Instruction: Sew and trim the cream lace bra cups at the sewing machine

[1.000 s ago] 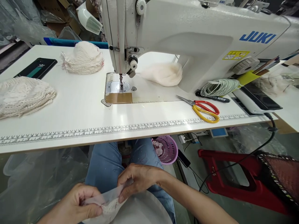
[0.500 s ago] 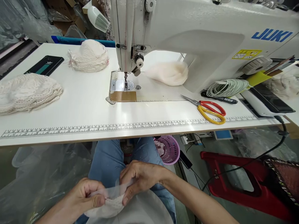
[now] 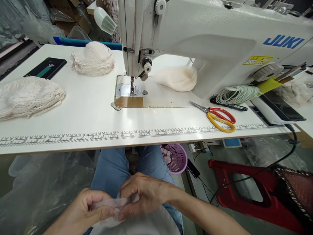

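Low over my lap, my left hand (image 3: 95,209) pinches a sheer white fabric piece (image 3: 110,222) between thumb and fingers. My right hand (image 3: 141,197) grips the same fabric just beside it, its thumb close to the left thumb. Part of the fabric is hidden behind the fingers. More pale cloth (image 3: 151,223) spreads over my knees below the hands. Above them, on the white table (image 3: 85,120), stands a sewing machine (image 3: 207,36) with its needle area (image 3: 132,86) facing me.
Scissors (image 3: 217,119) with red and yellow handles lie near the table's front edge. Stacked cream fabric pieces (image 3: 93,60) and a lace-edged pile (image 3: 29,98) sit to the left, by a phone (image 3: 46,68). A purple basket (image 3: 179,158) and red stool (image 3: 239,192) stand below.
My right hand has moved slightly left, so both thumbs are nearer each other. The fabric between them is gathered closer, and less of its lacy part shows. The view has shifted a little.
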Action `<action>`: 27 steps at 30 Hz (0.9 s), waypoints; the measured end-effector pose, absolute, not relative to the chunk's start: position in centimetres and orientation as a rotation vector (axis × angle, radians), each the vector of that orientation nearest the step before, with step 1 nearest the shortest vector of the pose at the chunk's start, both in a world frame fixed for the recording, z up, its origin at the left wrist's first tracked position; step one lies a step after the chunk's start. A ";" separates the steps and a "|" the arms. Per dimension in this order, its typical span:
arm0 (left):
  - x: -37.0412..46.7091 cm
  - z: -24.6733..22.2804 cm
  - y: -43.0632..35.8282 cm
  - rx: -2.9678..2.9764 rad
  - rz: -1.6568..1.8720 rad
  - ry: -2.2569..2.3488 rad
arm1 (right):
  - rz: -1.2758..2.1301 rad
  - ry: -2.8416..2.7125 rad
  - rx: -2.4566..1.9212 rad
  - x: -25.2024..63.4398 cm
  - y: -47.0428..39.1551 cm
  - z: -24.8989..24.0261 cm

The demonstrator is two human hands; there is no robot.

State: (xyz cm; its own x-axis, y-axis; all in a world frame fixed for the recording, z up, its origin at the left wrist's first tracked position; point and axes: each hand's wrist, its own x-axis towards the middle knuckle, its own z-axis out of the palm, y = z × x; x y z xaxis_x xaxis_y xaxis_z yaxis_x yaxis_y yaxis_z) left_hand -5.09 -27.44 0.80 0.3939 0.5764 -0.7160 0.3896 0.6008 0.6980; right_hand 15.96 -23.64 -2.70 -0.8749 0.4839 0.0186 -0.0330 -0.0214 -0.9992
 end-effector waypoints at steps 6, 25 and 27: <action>-4.8 1.4 -27.8 0.969 0.225 1.195 | 1.974 -1.863 -0.236 16.4 -23.5 -2.2; -5.2 -0.8 -27.7 0.776 0.204 1.121 | 2.260 -1.736 -0.402 18.8 -22.5 -4.6; -5.3 -1.1 -27.8 0.778 0.220 1.107 | 2.265 -1.748 -0.405 18.9 -22.6 -4.7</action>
